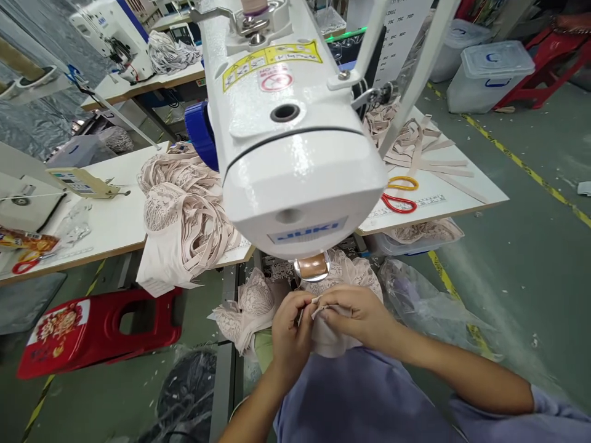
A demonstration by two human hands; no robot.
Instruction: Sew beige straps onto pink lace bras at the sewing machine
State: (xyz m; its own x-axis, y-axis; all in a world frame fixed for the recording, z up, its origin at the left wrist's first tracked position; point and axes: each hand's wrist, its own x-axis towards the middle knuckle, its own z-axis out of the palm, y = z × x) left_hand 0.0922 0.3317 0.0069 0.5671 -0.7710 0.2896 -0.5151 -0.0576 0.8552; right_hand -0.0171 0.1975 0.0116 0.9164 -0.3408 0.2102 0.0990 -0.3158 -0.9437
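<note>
My left hand (293, 329) and my right hand (353, 314) meet just below the head of a white sewing machine (305, 178). Both are closed, pinching the edge of a beige bra (330, 338) whose fabric hangs below my fingers over my lap. Lace parts of beige fabric (353, 271) lie right behind my hands, under the machine head. To the left of my left hand, a beige lace bra (256, 298) with moulded cups rests at the machine's edge. My fingers partly hide the pinched edge.
Beige lace bras (184, 209) are heaped on the left table, some hanging over its edge. Scissors (399, 195) with red and yellow handles and beige straps (415, 144) lie on the right table. A red stool (106, 329) stands at left; a plastic bag (420, 295) at right.
</note>
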